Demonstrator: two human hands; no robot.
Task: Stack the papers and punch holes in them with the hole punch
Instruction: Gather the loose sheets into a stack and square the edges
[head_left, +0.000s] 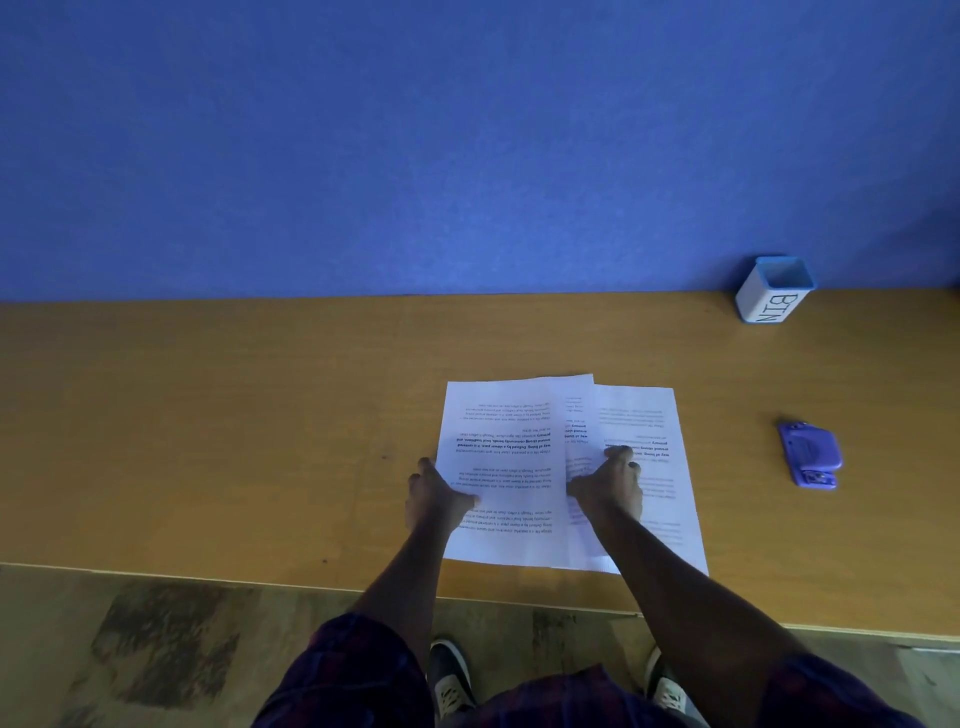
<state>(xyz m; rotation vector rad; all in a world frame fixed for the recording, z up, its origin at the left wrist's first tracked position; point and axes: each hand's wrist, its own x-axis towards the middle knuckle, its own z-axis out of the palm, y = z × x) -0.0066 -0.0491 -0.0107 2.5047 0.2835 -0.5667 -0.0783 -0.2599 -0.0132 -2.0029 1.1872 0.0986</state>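
Fingers: the left hand (434, 496) is laid at the left edge of the papers (519, 467), fingers lightly spread, thumb pressed on the top sheet; whether an edge is pinched cannot be told. The right hand (613, 486) is set flat on the middle of the papers, fingers close together, nothing gripped.
Papers: fanned on the desk (208, 441), at least three printed sheets overlapping, edges not squared, the near edges close to the desk's front rim.
Punch: the purple punch (810, 456) is left lying well to the right of the papers, untouched.
Bin: a small white pot marked BIN (774, 292) is seen beyond and to the right of the papers, by the blue wall.
Stage: judged as gathering; no stack formed yet.
Risk, sliding: the lower sheets may be dragged out of line if only the top sheet is pushed.
Risk, rim: a sheet may be slid off the near rim.
Risk, holes: misplaced holes would follow from an unsquared stack.
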